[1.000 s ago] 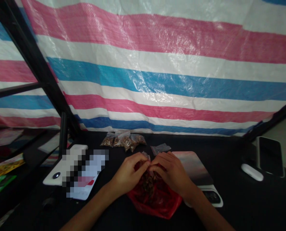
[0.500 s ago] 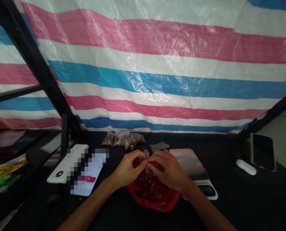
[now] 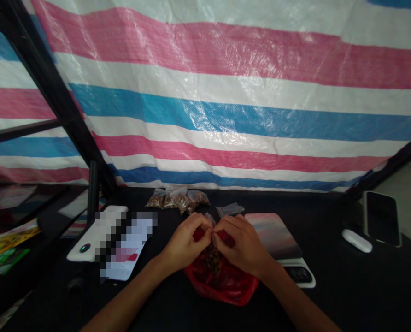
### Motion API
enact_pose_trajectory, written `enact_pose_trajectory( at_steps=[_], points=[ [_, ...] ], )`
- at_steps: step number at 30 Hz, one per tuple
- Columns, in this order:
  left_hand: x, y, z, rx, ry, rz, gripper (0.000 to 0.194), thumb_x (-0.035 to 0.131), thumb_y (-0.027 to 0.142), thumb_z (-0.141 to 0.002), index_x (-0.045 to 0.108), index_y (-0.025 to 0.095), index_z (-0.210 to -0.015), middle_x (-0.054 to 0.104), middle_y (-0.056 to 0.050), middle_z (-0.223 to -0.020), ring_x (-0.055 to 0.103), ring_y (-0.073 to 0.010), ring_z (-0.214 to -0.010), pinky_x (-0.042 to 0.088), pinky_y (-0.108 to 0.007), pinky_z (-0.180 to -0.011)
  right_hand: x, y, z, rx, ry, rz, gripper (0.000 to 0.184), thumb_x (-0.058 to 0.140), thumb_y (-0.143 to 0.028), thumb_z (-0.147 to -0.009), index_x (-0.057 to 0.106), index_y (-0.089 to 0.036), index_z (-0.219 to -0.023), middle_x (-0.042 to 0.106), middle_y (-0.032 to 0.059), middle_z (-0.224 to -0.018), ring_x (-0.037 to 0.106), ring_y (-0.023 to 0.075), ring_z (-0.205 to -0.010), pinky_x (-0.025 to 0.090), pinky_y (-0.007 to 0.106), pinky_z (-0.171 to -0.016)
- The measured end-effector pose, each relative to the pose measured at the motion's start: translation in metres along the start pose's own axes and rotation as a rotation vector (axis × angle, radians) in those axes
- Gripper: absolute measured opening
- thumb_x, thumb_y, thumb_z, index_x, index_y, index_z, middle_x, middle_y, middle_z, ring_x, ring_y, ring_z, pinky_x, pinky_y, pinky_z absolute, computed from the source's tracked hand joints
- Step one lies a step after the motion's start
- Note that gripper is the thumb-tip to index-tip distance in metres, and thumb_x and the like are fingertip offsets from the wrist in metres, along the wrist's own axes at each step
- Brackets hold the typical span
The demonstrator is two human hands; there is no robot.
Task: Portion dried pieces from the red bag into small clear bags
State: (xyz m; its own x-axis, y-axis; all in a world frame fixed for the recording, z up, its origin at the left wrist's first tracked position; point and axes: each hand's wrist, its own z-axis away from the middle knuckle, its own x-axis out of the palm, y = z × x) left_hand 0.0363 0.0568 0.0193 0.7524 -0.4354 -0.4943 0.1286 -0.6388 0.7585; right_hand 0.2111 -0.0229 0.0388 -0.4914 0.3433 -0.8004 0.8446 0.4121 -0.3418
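Red, shiny, crumpled plastic bag (image 3: 231,288) lies open on the black tabletop (image 3: 330,295), below both bare hands. The forearms reach in from the lower edge and converge, wrists bent inward; the left hand (image 3: 187,240) and the right hand (image 3: 238,240) meet almost fingertip to fingertip, knuckles up.

Each hand is closed in a pinch, thumb against curled fingers, on the upper part of a small clear plastic bag of brown dried pieces (image 3: 213,262). It hangs between the hands, over the red bag's opening, its filled part towards the wearer.

Beyond the left hand sits a cluster of small clear bags with brown contents (image 3: 181,201); past the right hand lies a flat, clear plastic bag (image 3: 230,210). Beside the right hand is a white device with a pinkish-grey plate (image 3: 274,235), its near side partly covered by the right forearm.

Fingers hide the held bag's mouth, so whether it is sealed cannot be told. Pixelation covers much of two pale, flat objects (image 3: 127,258) at left.
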Motion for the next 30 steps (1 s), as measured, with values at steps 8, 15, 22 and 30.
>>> enact_pose_trajectory(
  at_steps=[8, 15, 22, 30],
  points=[
    [-0.004, 0.004, 0.004, 0.062, -0.033, -0.085, 0.017, 0.049, 0.008, -0.084, 0.045, 0.021, -0.073, 0.048, 0.003, -0.075, 0.049, -0.0123, -0.069, 0.037, -0.023, -0.063, -0.001, -0.003, 0.0, 0.038, 0.163, -0.017, 0.015, 0.057, -0.01, -0.079, 0.052, -0.023, -0.073, 0.059, -0.0028, -0.07, 0.055, 0.0153, -0.068, 0.034, 0.032, -0.069],
    [-0.008, 0.008, 0.006, 0.265, 0.037, -0.32, 0.019, 0.044, 0.009, -0.09, 0.054, 0.021, -0.078, 0.055, 0.0, -0.078, 0.055, -0.0123, -0.066, 0.045, -0.021, -0.061, -0.012, 0.001, 0.0, 0.089, 0.217, 0.027, 0.013, 0.049, -0.019, -0.096, 0.057, -0.023, -0.086, 0.068, 0.0002, -0.075, 0.062, 0.0176, -0.069, 0.038, 0.034, -0.071],
    [-0.003, 0.011, 0.009, 0.503, -0.055, -0.342, 0.02, 0.049, 0.003, -0.085, 0.059, 0.021, -0.087, 0.07, -0.01, -0.103, 0.068, -0.019, -0.095, 0.057, -0.028, -0.081, -0.012, 0.009, 0.0, 0.229, 0.116, -0.009, 0.028, 0.053, -0.027, -0.098, 0.056, -0.023, -0.126, 0.077, 0.0019, -0.09, 0.071, 0.0223, -0.082, 0.046, 0.037, -0.08],
    [-0.004, 0.016, 0.01, 0.288, -0.002, -0.141, 0.016, 0.048, 0.006, -0.086, 0.053, 0.02, -0.081, 0.06, -0.007, -0.093, 0.061, -0.0167, -0.086, 0.052, -0.026, -0.076, -0.012, 0.007, 0.0, 0.168, 0.224, -0.097, 0.026, 0.058, -0.02, -0.094, 0.061, -0.024, -0.119, 0.075, 0.0027, -0.092, 0.069, 0.0204, -0.079, 0.048, 0.037, -0.081]
  ],
)
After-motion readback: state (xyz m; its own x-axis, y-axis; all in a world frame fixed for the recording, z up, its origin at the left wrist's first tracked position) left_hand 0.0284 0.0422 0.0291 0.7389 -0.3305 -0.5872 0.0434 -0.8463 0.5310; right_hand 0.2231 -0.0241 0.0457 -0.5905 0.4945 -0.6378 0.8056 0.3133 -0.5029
